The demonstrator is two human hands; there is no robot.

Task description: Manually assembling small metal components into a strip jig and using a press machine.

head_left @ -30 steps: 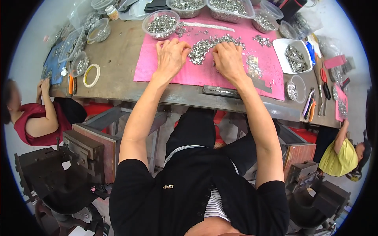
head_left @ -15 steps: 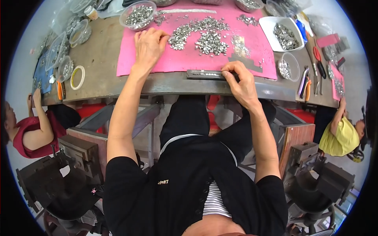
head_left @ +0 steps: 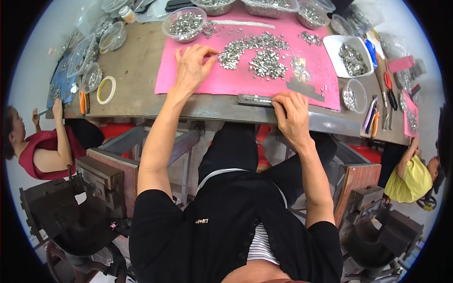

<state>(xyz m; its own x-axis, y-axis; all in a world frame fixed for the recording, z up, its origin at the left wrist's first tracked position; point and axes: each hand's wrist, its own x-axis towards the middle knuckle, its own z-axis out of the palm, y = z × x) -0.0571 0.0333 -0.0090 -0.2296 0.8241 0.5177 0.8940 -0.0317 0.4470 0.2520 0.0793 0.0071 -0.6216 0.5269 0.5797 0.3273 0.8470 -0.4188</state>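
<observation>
The right hand (head_left: 293,115) has been moved from metal pieces (head_left: 267,64) to a black bar (head_left: 251,100), the left hand (head_left: 193,66) kept beside them; neither grip's closure can be told.

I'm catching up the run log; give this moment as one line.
left hand: over pink mat, beside curved metal heap | right hand: at dark bar, right end | white tray: metal pieces inside

the right hand (head_left: 293,113) hides one end of the bar (head_left: 254,100). whether the left hand (head_left: 192,67) pinches anything is too small to tell. the top edge cuts off the far tub (head_left: 271,14).
</observation>
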